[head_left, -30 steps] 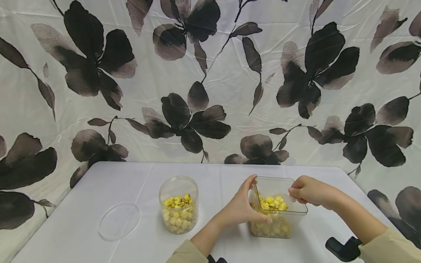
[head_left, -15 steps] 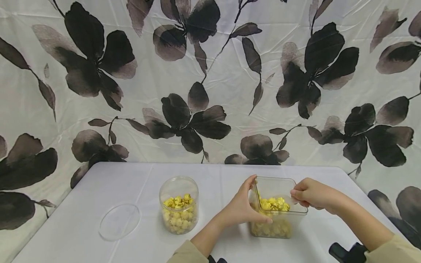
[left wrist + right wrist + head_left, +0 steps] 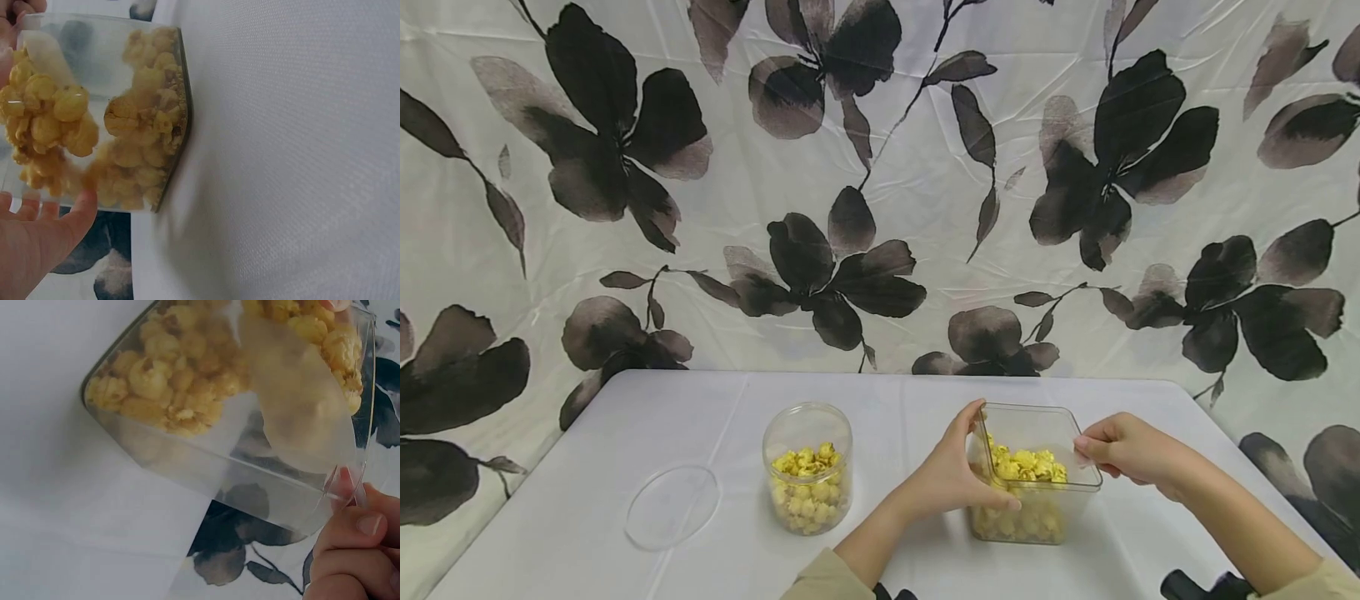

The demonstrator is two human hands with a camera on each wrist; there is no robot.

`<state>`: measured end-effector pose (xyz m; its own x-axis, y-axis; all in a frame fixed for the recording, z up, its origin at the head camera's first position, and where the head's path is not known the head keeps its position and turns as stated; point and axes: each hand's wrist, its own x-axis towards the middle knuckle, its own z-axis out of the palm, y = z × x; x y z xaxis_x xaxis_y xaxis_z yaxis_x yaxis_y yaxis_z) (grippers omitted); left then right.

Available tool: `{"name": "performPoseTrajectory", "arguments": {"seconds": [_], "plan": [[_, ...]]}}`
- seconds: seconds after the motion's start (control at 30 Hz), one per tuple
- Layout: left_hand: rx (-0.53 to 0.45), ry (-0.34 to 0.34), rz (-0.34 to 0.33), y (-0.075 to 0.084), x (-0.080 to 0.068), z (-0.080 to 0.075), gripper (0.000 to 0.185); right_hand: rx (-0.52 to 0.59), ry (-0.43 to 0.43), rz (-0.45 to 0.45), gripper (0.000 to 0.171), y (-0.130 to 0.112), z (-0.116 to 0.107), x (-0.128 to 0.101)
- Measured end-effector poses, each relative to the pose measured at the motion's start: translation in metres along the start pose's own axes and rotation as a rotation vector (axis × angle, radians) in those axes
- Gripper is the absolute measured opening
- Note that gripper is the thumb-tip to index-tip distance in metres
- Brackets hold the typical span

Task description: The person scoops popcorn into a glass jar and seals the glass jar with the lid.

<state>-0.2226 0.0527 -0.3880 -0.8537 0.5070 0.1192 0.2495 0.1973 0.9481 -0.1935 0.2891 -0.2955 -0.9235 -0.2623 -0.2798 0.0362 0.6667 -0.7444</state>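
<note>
A clear square container (image 3: 1075, 504) holds yellow popcorn (image 3: 147, 119) and stands on the table. My left hand (image 3: 946, 471) grips its left side, thumb across the front and fingers at the back rim. At the right rim, my right hand (image 3: 1131, 450) pinches the end of a translucent white scoop (image 3: 300, 400). The scoop's bowl is inside the container. In the left wrist view a heap of popcorn (image 3: 47, 115) sits at the scoop, above the popcorn lying on the bottom. The scoop is hard to make out in the head view.
A clear round jar (image 3: 807, 417), part filled with popcorn, stands open left of the left hand. Flat on the white table (image 3: 700, 425) farther left lies a clear round lid (image 3: 672, 508). A floral cloth (image 3: 955, 192) hangs behind the table.
My right hand has shifted a little to the right along the container's rim, and the upper popcorn has moved right with it. The left hand and container have stayed put.
</note>
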Motion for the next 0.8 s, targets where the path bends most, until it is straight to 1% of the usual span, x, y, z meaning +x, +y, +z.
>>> {"name": "performPoseTrajectory", "arguments": {"seconds": [0.13,0.3,0.63,0.8], "plan": [[0.007,0.001,0.005,0.0008,0.0007,-0.0001,0.118,0.039,0.005,-0.013,0.028,-0.0006,0.0002,0.0031],[0.009,-0.001,0.015,-0.0007,0.0009,0.0005,0.117,0.071,0.016,-0.003,0.028,-0.0025,0.0017,0.0068],[0.005,0.003,0.010,-0.0023,0.0007,0.0012,0.117,0.093,0.049,0.039,0.029,-0.0005,0.0036,0.0062],[0.005,0.004,0.004,-0.0015,0.0011,0.0011,0.117,0.098,0.070,0.045,0.030,0.0008,0.0040,0.0063]]}}
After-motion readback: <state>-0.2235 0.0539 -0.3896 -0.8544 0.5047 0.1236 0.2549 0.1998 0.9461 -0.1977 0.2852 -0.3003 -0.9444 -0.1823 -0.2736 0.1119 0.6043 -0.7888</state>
